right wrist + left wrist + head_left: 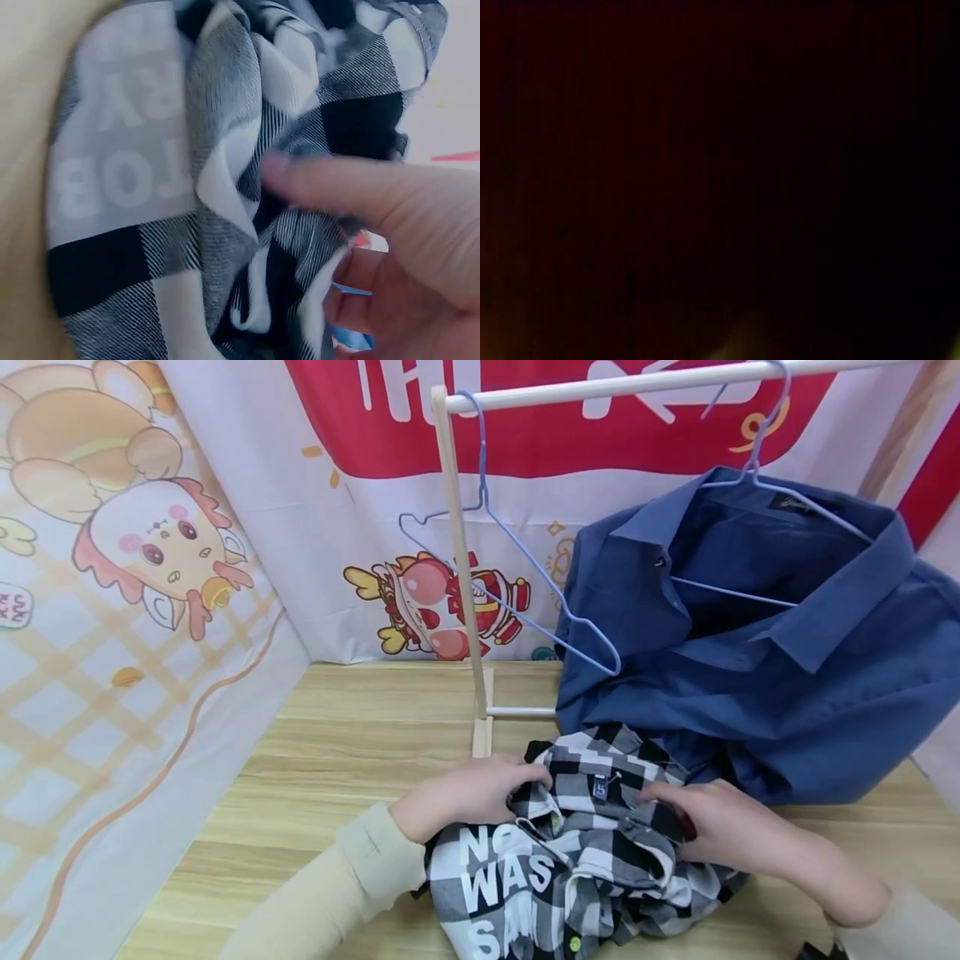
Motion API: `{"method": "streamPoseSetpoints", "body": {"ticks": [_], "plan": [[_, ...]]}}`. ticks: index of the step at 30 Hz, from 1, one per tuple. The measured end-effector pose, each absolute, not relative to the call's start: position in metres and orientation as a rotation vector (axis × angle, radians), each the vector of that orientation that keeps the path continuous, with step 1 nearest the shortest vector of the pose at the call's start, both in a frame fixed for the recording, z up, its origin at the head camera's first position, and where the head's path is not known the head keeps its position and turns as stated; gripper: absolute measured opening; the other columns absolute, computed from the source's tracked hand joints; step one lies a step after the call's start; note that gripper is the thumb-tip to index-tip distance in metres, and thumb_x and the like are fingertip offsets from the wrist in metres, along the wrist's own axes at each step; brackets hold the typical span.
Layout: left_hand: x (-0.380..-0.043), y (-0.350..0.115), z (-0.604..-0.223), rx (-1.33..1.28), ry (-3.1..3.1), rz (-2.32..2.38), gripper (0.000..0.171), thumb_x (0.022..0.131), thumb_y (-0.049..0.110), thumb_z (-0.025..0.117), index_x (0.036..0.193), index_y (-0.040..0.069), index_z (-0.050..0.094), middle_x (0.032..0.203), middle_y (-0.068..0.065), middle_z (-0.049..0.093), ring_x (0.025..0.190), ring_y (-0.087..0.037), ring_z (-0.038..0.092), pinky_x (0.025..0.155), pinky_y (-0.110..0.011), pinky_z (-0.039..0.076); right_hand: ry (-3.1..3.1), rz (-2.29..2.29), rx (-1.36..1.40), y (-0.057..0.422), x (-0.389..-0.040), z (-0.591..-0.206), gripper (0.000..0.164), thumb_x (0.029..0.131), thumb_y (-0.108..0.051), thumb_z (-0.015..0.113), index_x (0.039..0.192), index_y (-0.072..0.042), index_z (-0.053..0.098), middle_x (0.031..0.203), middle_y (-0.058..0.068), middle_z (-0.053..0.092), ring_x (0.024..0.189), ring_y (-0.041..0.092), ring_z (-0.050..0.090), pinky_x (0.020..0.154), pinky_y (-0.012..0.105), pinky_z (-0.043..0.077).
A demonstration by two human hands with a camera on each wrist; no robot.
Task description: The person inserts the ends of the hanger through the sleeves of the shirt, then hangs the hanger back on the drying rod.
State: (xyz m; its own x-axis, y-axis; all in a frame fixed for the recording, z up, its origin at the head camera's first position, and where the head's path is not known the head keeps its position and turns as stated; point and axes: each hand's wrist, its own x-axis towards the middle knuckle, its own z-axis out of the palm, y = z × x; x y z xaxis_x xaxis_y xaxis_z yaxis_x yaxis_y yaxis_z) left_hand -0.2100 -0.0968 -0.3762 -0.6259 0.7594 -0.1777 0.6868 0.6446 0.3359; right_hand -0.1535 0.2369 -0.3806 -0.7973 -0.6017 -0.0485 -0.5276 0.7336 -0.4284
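A black-and-white checked shirt point(600, 827) with white lettering lies bunched on the wooden table. My left hand point(476, 789) grips it at the left of the collar, thumb on top. On the collar's other side my right hand point(723, 822) holds the cloth between thumb and fingers. The right wrist view shows that hand point(420, 217) with its thumb over the folded fabric point(120, 180) and its fingers curled behind. The left wrist view is almost wholly dark, so the left fingers under the cloth stay hidden.
Behind the shirt stands a rack with a white rail point(600, 391) and a wooden post point(459, 543). A bare blue hanger point(482, 468) hangs at its left end. To the right, a dark blue shirt point(750, 710) hangs on another hanger. A printed cloth point(300, 568) covers the walls.
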Motion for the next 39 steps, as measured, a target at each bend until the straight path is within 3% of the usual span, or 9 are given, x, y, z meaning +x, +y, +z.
{"method": "streamPoseSetpoints", "body": {"ticks": [3, 7, 15, 20, 25, 27, 30, 33, 39], "plan": [[-0.211, -0.098, -0.377, 1.227, 2.637, 0.343, 0.041, 0.087, 0.004, 0.079, 0.122, 0.019, 0.065, 0.117, -0.004, 0.067, 0.099, -0.016, 0.062, 0.080, -0.032, 0.053, 2.838, -0.514, -0.940, 0.236, -0.152, -0.386, 0.058, 0.070, 0.009, 0.084, 0.116, -0.024, 0.068, 0.082, -0.015, 0.064, 0.069, 0.005, 0.058, 0.058, 0.028, 0.046], [-0.215, -0.103, -0.370, 1.265, 2.777, 0.463, 0.030, 0.085, -0.004, 0.074, 0.109, 0.013, 0.069, 0.109, -0.004, 0.068, 0.090, -0.018, 0.062, 0.078, -0.033, 0.054, 3.008, -0.506, -1.019, 0.240, -0.153, -0.384, 0.058, 0.066, 0.012, 0.088, 0.106, -0.026, 0.070, 0.101, -0.009, 0.071, 0.086, 0.016, 0.070, 0.068, 0.037, 0.057], [-0.216, -0.119, -0.346, 1.279, 2.872, 0.778, 0.055, 0.083, -0.019, 0.059, 0.114, 0.023, 0.079, 0.098, 0.001, 0.048, 0.079, -0.017, 0.048, 0.068, -0.028, 0.043, 3.366, -0.600, -1.268, 0.251, -0.164, -0.374, 0.079, 0.039, 0.019, 0.094, 0.105, -0.018, 0.073, 0.098, -0.002, 0.062, 0.086, 0.024, 0.064, 0.068, 0.046, 0.056], [-0.217, -0.130, -0.336, 1.350, 2.842, 1.006, 0.047, 0.077, -0.026, 0.056, 0.089, 0.013, 0.079, 0.100, -0.006, 0.048, 0.092, -0.022, 0.051, 0.079, -0.034, 0.049, 3.476, -0.585, -1.423, 0.257, -0.175, -0.366, 0.056, 0.053, 0.020, 0.086, 0.094, -0.017, 0.077, 0.085, -0.002, 0.038, 0.077, 0.016, 0.038, 0.060, 0.032, 0.036], [-0.215, -0.142, -0.326, 1.303, 2.881, 1.012, 0.045, 0.079, -0.028, 0.052, 0.082, 0.014, 0.068, 0.134, -0.011, 0.057, 0.117, -0.030, 0.057, 0.099, -0.048, 0.051, 3.513, -0.554, -1.557, 0.260, -0.183, -0.352, 0.042, 0.062, 0.018, 0.077, 0.092, -0.011, 0.079, 0.084, 0.003, 0.043, 0.075, 0.018, 0.038, 0.057, 0.034, 0.035], [-0.213, -0.144, -0.322, 1.273, 2.884, 0.994, 0.043, 0.080, -0.025, 0.048, 0.083, 0.014, 0.064, 0.133, -0.010, 0.060, 0.115, -0.029, 0.059, 0.096, -0.046, 0.052, 3.510, -0.536, -1.579, 0.260, -0.185, -0.348, 0.045, 0.060, 0.020, 0.079, 0.094, -0.010, 0.078, 0.087, 0.007, 0.049, 0.076, 0.022, 0.044, 0.058, 0.039, 0.040], [-0.209, -0.146, -0.321, 1.214, 2.877, 0.994, 0.034, 0.082, -0.016, 0.046, 0.086, 0.014, 0.062, 0.109, -0.005, 0.064, 0.093, -0.021, 0.060, 0.078, -0.037, 0.053, 3.489, -0.537, -1.509, 0.257, -0.185, -0.344, 0.056, 0.054, 0.024, 0.083, 0.098, -0.010, 0.078, 0.097, 0.013, 0.057, 0.084, 0.028, 0.052, 0.061, 0.045, 0.048], [-0.207, -0.147, -0.324, 1.203, 2.869, 0.994, 0.021, 0.084, -0.002, 0.047, 0.086, 0.014, 0.061, 0.088, 0.001, 0.055, 0.073, -0.015, 0.050, 0.062, -0.031, 0.045, 3.437, -0.541, -1.373, 0.254, -0.185, -0.345, 0.069, 0.049, 0.027, 0.083, 0.106, -0.012, 0.076, 0.109, 0.015, 0.060, 0.094, 0.031, 0.057, 0.067, 0.050, 0.052], [-0.207, -0.147, -0.330, 1.187, 2.874, 0.998, 0.006, 0.091, 0.016, 0.054, 0.087, 0.016, 0.059, 0.083, 0.005, 0.054, 0.071, -0.012, 0.050, 0.061, -0.030, 0.045, 3.323, -0.468, -1.196, 0.253, -0.185, -0.346, 0.079, 0.053, 0.026, 0.074, 0.120, -0.015, 0.071, 0.116, 0.010, 0.061, 0.098, 0.031, 0.061, 0.073, 0.051, 0.052]]}}
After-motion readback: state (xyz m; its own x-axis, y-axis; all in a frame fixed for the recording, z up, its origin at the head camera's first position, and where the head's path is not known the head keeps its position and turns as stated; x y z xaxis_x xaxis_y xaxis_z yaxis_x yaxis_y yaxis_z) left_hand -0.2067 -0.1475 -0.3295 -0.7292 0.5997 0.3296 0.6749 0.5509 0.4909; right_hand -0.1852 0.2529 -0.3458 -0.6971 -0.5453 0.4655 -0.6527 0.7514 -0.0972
